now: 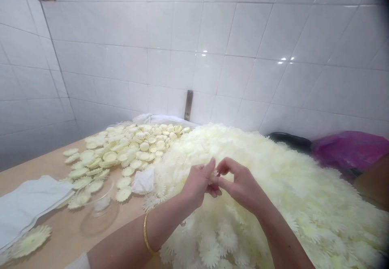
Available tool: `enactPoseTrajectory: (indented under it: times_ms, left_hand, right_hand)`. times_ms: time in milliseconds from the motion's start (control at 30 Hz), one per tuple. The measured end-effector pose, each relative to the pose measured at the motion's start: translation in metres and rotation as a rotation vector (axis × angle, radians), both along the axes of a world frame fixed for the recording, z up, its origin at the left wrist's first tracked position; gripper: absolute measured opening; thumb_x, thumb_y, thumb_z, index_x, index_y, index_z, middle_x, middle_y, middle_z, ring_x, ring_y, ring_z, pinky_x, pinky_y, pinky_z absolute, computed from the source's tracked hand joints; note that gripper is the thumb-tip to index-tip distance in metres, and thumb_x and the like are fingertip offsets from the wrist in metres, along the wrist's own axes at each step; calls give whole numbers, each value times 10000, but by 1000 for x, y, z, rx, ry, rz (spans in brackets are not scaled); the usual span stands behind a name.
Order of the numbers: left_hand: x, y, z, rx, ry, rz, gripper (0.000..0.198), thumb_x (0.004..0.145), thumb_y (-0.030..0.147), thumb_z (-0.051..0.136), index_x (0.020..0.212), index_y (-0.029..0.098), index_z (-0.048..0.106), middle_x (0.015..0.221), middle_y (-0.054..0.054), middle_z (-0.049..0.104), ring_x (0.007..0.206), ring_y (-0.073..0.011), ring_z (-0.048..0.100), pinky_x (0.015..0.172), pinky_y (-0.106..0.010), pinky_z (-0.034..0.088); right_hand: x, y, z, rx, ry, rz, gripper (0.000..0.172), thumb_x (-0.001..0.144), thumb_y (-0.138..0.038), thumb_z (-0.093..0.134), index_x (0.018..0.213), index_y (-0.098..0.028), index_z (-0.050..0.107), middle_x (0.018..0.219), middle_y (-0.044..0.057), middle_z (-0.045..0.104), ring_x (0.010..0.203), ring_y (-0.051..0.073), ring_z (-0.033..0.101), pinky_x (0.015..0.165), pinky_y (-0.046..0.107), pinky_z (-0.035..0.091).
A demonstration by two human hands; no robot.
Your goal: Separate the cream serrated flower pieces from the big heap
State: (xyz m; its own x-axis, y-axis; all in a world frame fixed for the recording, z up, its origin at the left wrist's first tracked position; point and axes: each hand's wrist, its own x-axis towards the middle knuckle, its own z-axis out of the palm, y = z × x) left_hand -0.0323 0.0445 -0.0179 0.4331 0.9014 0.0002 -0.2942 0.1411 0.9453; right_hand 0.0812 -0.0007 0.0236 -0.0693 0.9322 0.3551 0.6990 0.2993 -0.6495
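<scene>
My left hand (199, 183) is closed around a small pale, petal-edged piece, most of it hidden by the fingers. Thumb and forefinger of my right hand (238, 183) pinch at the same spot, fingertips touching or nearly touching the left ones; what they hold is too small to make out. Below and around both hands spreads a large heap of pale yellow flower-shaped pieces (291, 188), thin and frilly. To the left lie many stacked pale yellow discs with scalloped edges (111, 155).
A clear round dish (99, 220) with something white in it stands on the tan table (63, 236). White sheets (27, 208) lie at left, a crumpled white tissue (143, 180) near the discs. A magenta bag (352, 149) and a black item (290, 141) sit behind the heap, against the tiled wall (170, 26).
</scene>
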Motion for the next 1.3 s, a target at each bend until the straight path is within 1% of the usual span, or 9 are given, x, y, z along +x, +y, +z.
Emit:
enactPoseTrajectory:
  times_ms: [267,400,533,667,833,967,1100,1200,1300]
  left_hand:
    - [2,-3,4,-58,-18,0,540,641,664,484,661,126,520,514,10,476,416,-99,477,420,-243,405]
    - [3,-5,3,-123,-29,-55,569,680,685,398,708,131,524,531,6,481,437,-121,502,439,-272,434]
    - [1,-8,8,-95,-26,-149,526,723,621,411,725,111,537,586,-30,528,452,-125,523,488,-298,464]
    - [-2,-9,14,-78,-50,-252,332,764,399,474,783,81,568,589,-47,538,514,-140,563,573,-304,487]
    - [-3,-8,14,-190,-58,-201,188,723,216,491,875,106,485,570,-39,550,528,-182,599,581,-336,494]
    - [-1,-7,9,-156,-1,-157,187,732,249,527,854,124,462,558,-30,551,507,-168,594,534,-304,489]
    - [0,-7,7,-83,30,-148,205,752,320,522,799,127,469,531,-16,535,475,-152,581,488,-270,472]
    - [0,-7,8,-65,40,-130,222,759,348,510,776,130,472,510,-11,528,462,-150,578,473,-259,462]
    - [1,-8,8,-24,63,-152,278,737,403,536,751,130,483,499,-7,521,454,-145,573,456,-243,450]
  right_hand:
    - [-17,0,-7,216,-261,-145,76,701,-116,416,709,-191,420,718,29,500,663,165,466,571,265,342]
    - [-16,3,-10,255,-304,-149,109,722,-114,390,644,-186,415,690,37,496,640,161,465,562,262,331]
    - [-9,4,-8,206,-190,-128,137,746,-153,386,620,-185,428,657,24,494,591,144,459,547,258,341]
    - [3,7,-5,71,38,-109,139,759,-205,405,628,-186,446,602,-2,490,571,136,467,537,254,355]
    - [17,14,-4,-83,387,-3,152,726,-283,494,623,-179,453,600,-17,493,606,127,473,614,268,388]
    - [20,17,-7,-161,572,81,213,686,-344,577,627,-173,465,601,-20,498,621,125,477,663,287,404]
    - [18,16,-5,-152,635,82,302,722,-454,554,650,-165,500,615,-20,492,618,114,476,688,291,420]
    - [16,14,-2,-142,604,82,331,715,-487,560,706,-157,548,648,-7,521,646,120,498,682,278,428]
    - [14,13,-2,-134,484,97,277,695,-426,592,717,-151,563,660,10,553,646,134,509,629,260,421]
